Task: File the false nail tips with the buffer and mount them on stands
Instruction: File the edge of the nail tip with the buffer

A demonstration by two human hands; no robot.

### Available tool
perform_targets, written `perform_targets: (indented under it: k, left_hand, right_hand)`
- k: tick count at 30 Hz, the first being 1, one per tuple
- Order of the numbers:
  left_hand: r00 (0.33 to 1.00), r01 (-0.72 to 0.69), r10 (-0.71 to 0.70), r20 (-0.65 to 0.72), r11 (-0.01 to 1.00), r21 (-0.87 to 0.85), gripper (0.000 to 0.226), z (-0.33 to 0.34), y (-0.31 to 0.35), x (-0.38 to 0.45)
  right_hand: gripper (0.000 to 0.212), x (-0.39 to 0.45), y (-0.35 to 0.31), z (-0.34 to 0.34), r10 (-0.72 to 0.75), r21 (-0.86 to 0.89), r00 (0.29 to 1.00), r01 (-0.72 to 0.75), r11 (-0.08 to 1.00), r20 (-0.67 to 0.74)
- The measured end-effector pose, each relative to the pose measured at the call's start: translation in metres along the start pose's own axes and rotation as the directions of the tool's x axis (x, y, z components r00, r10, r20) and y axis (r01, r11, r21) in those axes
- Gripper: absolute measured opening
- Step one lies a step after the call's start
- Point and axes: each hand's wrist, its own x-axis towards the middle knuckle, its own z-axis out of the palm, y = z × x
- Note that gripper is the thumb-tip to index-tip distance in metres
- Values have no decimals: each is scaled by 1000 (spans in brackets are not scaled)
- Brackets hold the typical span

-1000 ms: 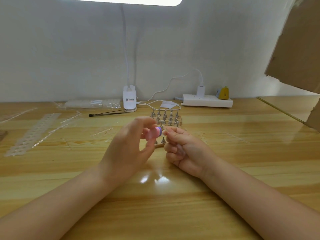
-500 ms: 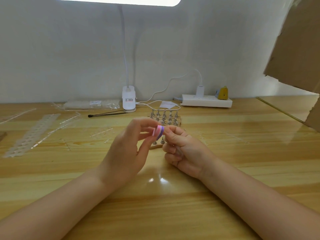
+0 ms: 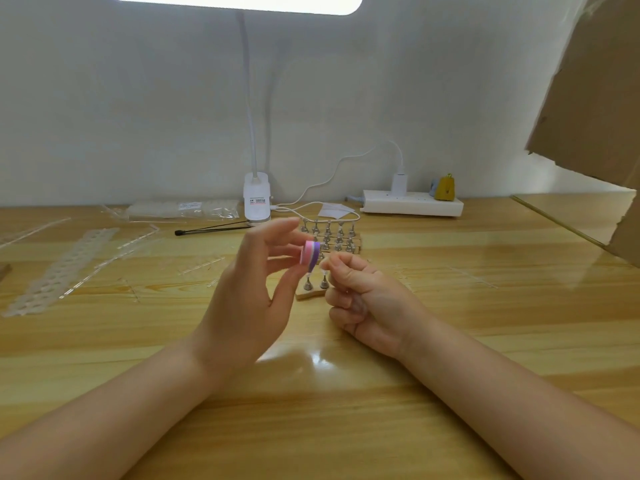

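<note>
Two bare forearms enter from bottom corners; left hand (image 3: pixel 242 299) and right hand (image 3: pixel 367 303) both bare, short plain nails, forearms uncovered to frame edge

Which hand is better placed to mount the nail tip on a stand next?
Right. The right hand pinches the nail tip just above the stands; the left hand holds the buffer.

Bright, even light falls from the lamp panel (image 3: pixel 235 3) above the fingers (image 3: pixel 277 233); glare spots on the surface (image 3: pixel 320 358) below them; edges bend.
</note>
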Motion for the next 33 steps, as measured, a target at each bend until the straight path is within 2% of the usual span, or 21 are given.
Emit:
perform_targets:
  k: [1, 4, 7, 9, 13, 15, 18, 19, 23, 24, 26, 28, 30, 32, 33]
  left_hand:
    - [1000, -11, 11, 22, 1000, 13, 41, 2, 1, -1]
    - [997, 11, -25, 71, 982, 191, 45, 3, -1, -5]
    - [997, -74, 69, 30, 976, 207, 47, 0, 0, -1]
    - [991, -136, 126, 54, 961, 239, 52, 3, 5, 0]
    - [998, -46, 26, 54, 919, 391, 70, -1, 2, -2]
    - [998, -60, 47, 43, 924, 377, 68, -4, 2, 1]
    - [969, -243, 209, 131, 905, 349, 54, 3, 9, 2]
    - [963, -266, 224, 152, 893, 362, 54, 4, 9, 1]
    - [996, -87, 67, 62, 902, 424, 68, -4, 0, 1]
    - [994, -105, 88, 60, 904, 415, 65, -5, 2, 1]
    - [969, -246, 220, 112, 883, 400, 52, 1, 9, 1]
    - [936, -351, 300, 184, 833, 427, 45, 6, 13, 0]
    - [944, -327, 256, 207, 800, 503, 50, 1, 8, 2]
    - [967, -255, 201, 157, 798, 545, 55, -6, 4, 6]
    - [963, -269, 223, 152, 796, 542, 55, -7, 5, 6]
  right_hand:
    - [10, 0, 0, 0, 1, 1, 1000, -1, 1000, 0]
    - [11, 0, -1, 0, 8, 20, 1000, -8, 1000, -15]
    - [8, 0, -1, 0, 5, 24, 1000, -4, 1000, -21]
    - [6, 0, 0, 1, 5, 22, 1000, -5, 1000, -11]
    - [8, 0, -1, 1, 33, 16, 999, -33, 999, -23]
    - [8, 0, -1, 1, 37, 21, 999, -36, 999, -33]
    - [4, 0, -1, 2, 44, -10, 999, -44, 999, -1]
    - [4, -1, -2, 2, 55, -16, 998, -55, 998, 14]
    - [18, 1, -3, 0, 106, 34, 994, -106, 994, 2]
    - [16, 1, -3, 0, 103, 33, 995, -102, 994, -5]
    - [11, 0, -2, 2, 92, -11, 996, -92, 996, 7]
    - [16, -2, -3, 2, 100, -66, 994, -97, 993, 42]
    - [15, -2, -4, 2, 123, -37, 992, -122, 992, 27]
    - [11, -1, -5, 2, 131, 27, 991, -131, 991, -4]
    - [13, -1, -4, 2, 125, 29, 992, -124, 992, -12]
